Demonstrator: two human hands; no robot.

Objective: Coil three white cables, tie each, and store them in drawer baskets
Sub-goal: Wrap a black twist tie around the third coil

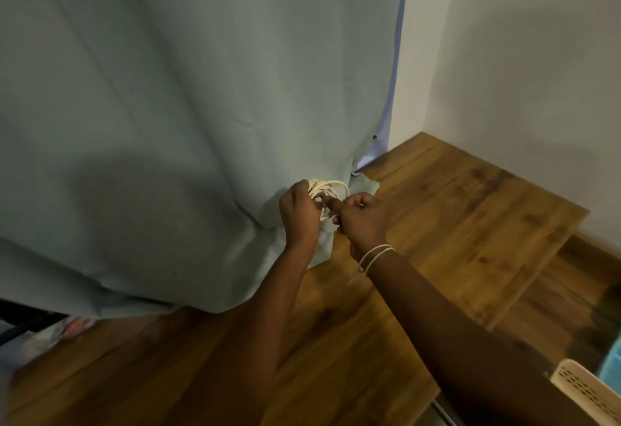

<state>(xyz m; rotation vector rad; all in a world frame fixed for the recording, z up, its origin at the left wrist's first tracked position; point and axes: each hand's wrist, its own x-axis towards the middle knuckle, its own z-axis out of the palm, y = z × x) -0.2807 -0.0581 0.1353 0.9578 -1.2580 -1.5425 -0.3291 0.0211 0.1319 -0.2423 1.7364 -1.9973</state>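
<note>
Basket [586, 395] cropped; coiled cable [327, 190] half-hidden.

Both hands — left hand [300, 215], right hand [364, 219] — on a coiled white cable [327, 188] before a curtain [188, 106].

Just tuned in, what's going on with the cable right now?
A person is working on a coiled white cable in front of a pale curtain, above a wooden surface. The left hand grips the coil, while the right hand pinches at it, seemingly wrapping or tying it. A perforated cream basket sits at the lower right; the cable is not in it yet.
</note>
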